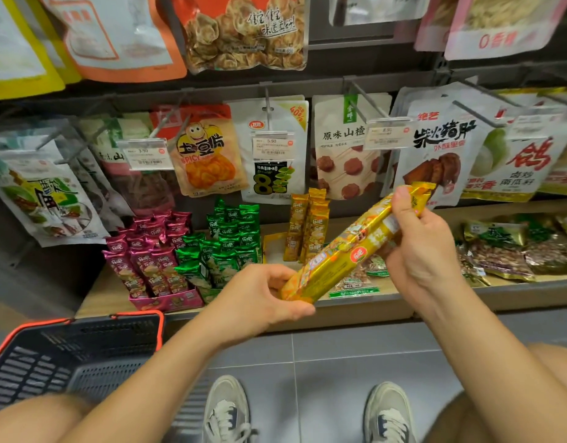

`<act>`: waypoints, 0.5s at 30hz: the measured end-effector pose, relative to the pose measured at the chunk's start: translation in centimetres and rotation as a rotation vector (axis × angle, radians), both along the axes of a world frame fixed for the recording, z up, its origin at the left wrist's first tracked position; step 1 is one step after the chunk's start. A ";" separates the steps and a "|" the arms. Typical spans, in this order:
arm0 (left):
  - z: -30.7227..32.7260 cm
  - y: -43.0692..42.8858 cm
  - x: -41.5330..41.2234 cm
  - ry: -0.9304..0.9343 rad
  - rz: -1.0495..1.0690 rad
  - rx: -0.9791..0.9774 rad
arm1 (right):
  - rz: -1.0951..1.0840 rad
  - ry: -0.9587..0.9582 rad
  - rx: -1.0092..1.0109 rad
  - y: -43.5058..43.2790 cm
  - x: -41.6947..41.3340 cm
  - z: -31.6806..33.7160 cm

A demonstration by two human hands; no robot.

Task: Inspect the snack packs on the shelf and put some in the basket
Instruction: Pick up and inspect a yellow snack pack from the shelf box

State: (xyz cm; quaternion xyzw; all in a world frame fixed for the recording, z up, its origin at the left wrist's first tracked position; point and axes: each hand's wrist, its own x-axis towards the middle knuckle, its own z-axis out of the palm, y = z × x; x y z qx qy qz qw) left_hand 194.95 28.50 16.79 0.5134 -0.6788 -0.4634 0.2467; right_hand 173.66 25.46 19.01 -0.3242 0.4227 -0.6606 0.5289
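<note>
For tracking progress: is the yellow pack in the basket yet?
Out of the basket: left hand and right hand hold the yellow pack.

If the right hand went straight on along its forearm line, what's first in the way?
Probably the hanging hawthorn pack, up and left of the right hand. The long yellow snack pack it grips would likely touch first. Depth is unclear from one view.
</note>
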 end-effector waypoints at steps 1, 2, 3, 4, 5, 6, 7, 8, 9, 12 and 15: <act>0.1 -0.1 0.3 0.014 -0.009 0.004 | -0.025 -0.023 0.020 -0.1 -0.3 0.0; 0.1 -0.1 0.6 0.027 -0.008 -0.002 | -0.044 -0.039 0.038 -0.3 -0.6 0.0; 0.2 -0.1 0.7 0.037 0.003 -0.017 | -0.060 -0.045 0.055 -0.3 -0.8 -0.1; 0.3 -0.1 0.8 0.042 0.023 -0.033 | -0.071 -0.045 0.076 -0.4 -0.9 -0.2; 0.3 -0.1 0.8 0.046 0.049 -0.046 | -0.079 -0.043 0.103 -0.4 -1.0 -0.3; 0.3 -0.1 1.0 0.049 0.076 -0.056 | -0.082 -0.044 0.134 -0.5 -1.2 -0.5; 0.2 -0.1 1.1 0.049 0.103 -0.064 | -0.080 -0.045 0.161 -0.5 -1.3 -0.6; 0.1 -0.2 1.3 0.047 0.134 -0.076 | -0.073 -0.038 0.180 -0.6 -1.5 -0.7; 0.0 -0.3 1.6 0.048 0.174 -0.090 | -0.060 -0.021 0.194 -0.6 -1.7 -0.8; 0.1 -0.8 2.6 0.113 0.337 -0.121 | 0.018 0.012 0.212 -0.5 -2.2 -0.9; 0.2 -1.2 3.4 0.237 0.459 -0.119 | 0.125 0.035 0.250 -0.4 -2.4 -1.3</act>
